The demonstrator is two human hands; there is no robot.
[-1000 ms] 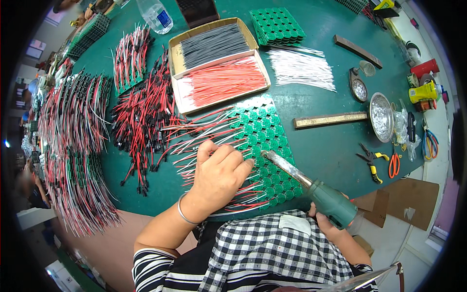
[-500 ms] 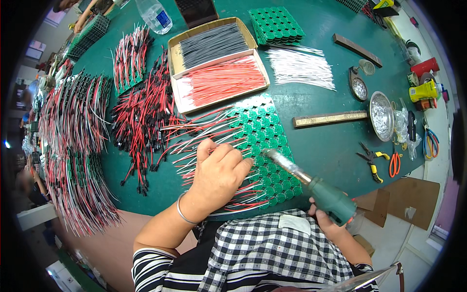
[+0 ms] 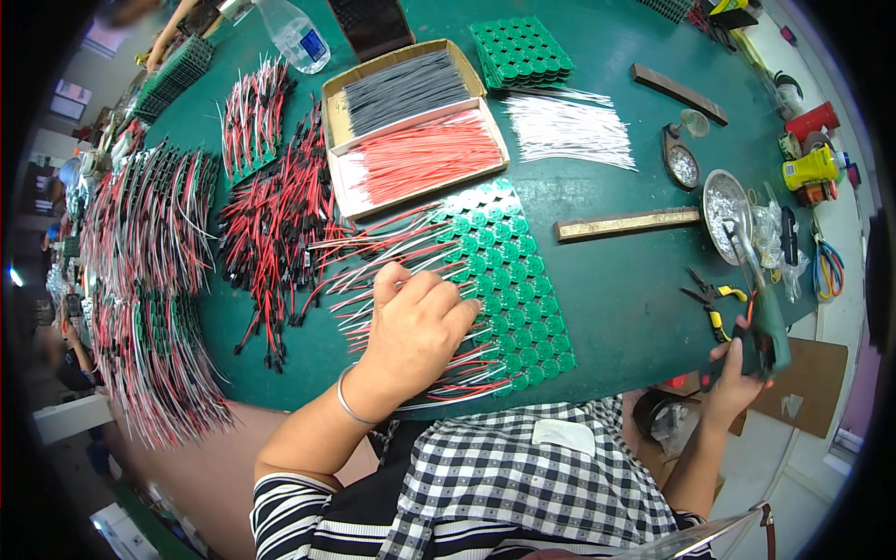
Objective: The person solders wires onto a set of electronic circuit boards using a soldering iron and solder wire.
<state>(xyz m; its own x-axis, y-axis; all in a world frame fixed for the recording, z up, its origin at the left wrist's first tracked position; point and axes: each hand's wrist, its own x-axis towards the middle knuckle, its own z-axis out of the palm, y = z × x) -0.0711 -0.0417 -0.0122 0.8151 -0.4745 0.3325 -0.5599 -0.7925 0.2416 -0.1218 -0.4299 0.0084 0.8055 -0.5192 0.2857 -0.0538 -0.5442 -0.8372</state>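
Observation:
My left hand (image 3: pixel 420 322) rests over a sheet of round green circuit boards (image 3: pixel 509 280), its thumb and forefinger pinched at the boards' left side. What sits between the fingertips is hidden. Red and white wires (image 3: pixel 392 247) fan out leftward from the sheet and pass under that hand. My right hand (image 3: pixel 733 383), off to the right near the table edge, is wrapped round a green soldering gun (image 3: pixel 770 327). The gun's tip reaches into a round metal dish (image 3: pixel 721 210) holding silvery bits.
A box of black and red wires (image 3: pixel 411 140) stands behind the sheet, with loose white wires (image 3: pixel 569 128) beside it. Wired boards (image 3: pixel 149 224) and a heap of red-black leads (image 3: pixel 280 233) lie left. Pliers (image 3: pixel 714 303) lie close to the gun. A bottle (image 3: pixel 294 37) stands at the back.
My right hand has carried the soldering gun from the circuit boards rightward to the metal dish. My left hand stays pinched at nearly the same place.

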